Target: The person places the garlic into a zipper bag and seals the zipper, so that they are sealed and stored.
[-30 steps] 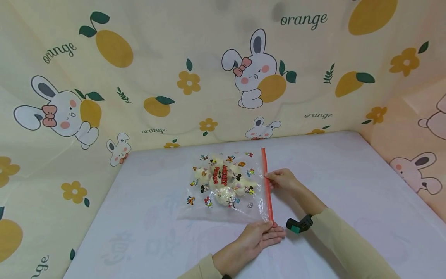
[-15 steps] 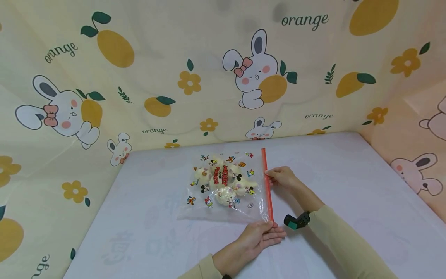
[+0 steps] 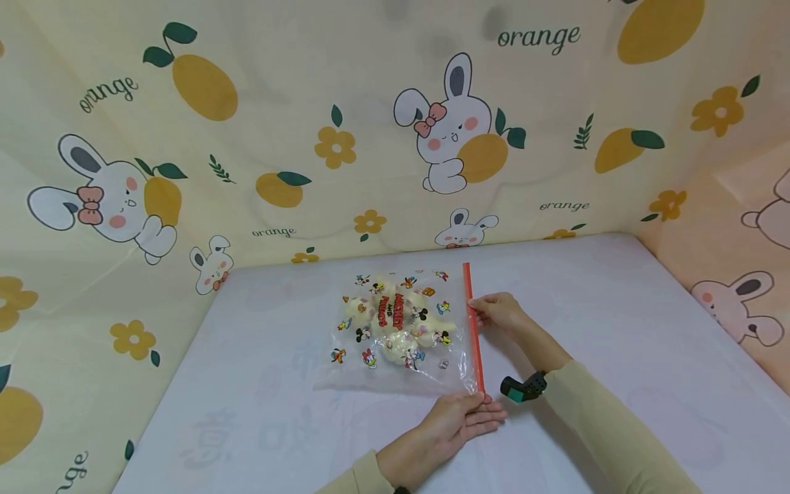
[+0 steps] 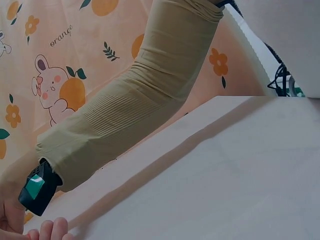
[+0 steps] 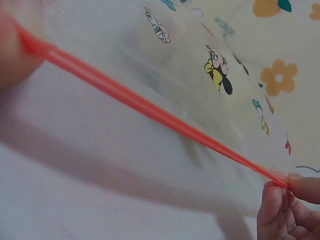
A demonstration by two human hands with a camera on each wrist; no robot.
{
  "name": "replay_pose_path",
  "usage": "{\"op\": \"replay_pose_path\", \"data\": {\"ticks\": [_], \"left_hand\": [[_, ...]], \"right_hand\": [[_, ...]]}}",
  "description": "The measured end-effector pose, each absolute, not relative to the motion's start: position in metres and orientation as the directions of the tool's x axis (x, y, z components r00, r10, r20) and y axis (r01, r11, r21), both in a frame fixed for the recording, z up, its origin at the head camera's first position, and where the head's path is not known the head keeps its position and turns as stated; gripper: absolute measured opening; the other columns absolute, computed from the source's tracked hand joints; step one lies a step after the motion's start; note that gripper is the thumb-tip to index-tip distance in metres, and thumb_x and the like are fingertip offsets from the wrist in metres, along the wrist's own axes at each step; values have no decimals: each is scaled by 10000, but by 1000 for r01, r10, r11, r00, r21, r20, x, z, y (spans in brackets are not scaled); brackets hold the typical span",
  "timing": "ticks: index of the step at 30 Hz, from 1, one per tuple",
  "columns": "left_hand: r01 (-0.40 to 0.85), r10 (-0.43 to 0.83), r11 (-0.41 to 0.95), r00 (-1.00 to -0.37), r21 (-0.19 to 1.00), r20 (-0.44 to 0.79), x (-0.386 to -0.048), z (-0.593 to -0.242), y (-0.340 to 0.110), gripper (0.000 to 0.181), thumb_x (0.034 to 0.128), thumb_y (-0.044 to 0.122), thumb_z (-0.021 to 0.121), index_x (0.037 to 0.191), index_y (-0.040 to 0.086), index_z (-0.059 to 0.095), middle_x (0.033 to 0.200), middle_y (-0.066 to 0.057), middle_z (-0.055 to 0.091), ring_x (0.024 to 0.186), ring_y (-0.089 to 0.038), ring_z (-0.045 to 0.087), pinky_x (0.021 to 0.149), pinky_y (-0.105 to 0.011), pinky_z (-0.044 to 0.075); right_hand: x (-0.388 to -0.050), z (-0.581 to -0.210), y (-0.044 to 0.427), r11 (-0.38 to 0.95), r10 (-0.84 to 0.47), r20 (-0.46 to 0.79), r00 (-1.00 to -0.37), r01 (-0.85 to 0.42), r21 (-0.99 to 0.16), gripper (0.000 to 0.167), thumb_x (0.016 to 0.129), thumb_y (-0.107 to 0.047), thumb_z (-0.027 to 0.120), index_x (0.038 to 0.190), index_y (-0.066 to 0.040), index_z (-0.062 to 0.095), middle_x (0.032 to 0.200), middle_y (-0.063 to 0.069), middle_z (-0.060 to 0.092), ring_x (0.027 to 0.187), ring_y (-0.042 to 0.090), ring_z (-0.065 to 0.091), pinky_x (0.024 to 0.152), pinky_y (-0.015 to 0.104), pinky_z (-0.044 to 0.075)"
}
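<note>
A clear zip bag (image 3: 345, 374) with cartoon prints and red lettering lies flat on the table. Through its film show several cream-coloured rounded objects (image 3: 398, 346), their kind unclear. A red zip strip (image 3: 474, 343) runs along the bag's right edge. My left hand (image 3: 447, 425) pinches the near end of that strip, palm up, its other fingers stretched out. Farther along, my right hand (image 3: 503, 315) pinches the strip between thumb and curled fingers, also seen in the right wrist view, where the strip (image 5: 150, 110) spans both hands. Only fingertips (image 4: 52, 230) of my left hand show in the left wrist view.
A white cloth covers the table (image 3: 259, 412). Behind it hangs a cream curtain (image 3: 370, 137) printed with rabbits and oranges, turning along both sides. A black wrist device (image 3: 523, 387) sits at the right sleeve. Dark cables (image 4: 282, 80) hang beyond the table edge.
My right hand has slid a short way along the red strip, away from my left hand. The left hand and the bag stay in place.
</note>
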State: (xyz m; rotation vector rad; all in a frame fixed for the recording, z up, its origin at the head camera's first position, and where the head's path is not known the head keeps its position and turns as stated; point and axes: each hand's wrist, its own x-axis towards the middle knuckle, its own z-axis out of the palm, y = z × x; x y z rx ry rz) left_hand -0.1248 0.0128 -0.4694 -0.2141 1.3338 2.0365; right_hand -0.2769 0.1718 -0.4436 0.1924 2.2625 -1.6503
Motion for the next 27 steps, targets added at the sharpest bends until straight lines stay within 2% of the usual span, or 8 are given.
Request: {"op": "replay_pose_path", "data": {"ticks": [27], "left_hand": [[-614,446,-239,-757,752,-477,-125,-473,13,251,998,191,499,1094,-15,607,1152,-214,693,1104,-260,684,997,-384,544]], "right_hand": [[-293,-448,172,330,-14,-351,-936,327,-886,453,975,-305,568,1229,69,583,686,-86,578,664,64,540,612,158,453]]}}
